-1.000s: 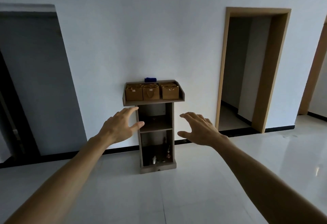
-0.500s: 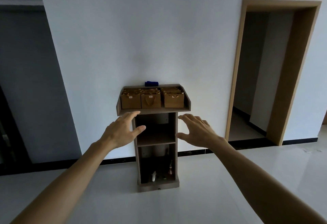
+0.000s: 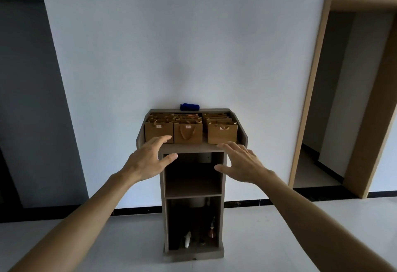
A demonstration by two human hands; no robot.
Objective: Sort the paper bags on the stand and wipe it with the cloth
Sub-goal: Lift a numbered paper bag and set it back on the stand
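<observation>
White wall point(image 3: 193, 46) fills the background, with a doorway point(image 3: 352, 100) seen at the right and a dark panel at the left. Against the wall a brown stand point(image 3: 191, 148) is set on the pale floor point(image 3: 268, 239). Paper bags point(image 3: 188, 133) are packed upright in three rows on its sloped top, and a blue cloth point(image 3: 189, 106) is laid on the back ledge, behind the bags. Small bottles point(image 3: 211, 232) are kept in the bottom compartment. Both arms are stretched toward the stand: the left hand point(image 3: 148, 160) and the right hand point(image 3: 243, 164) are held with fingers spread and nothing gripped. Whether the bags are touched cannot be told.
</observation>
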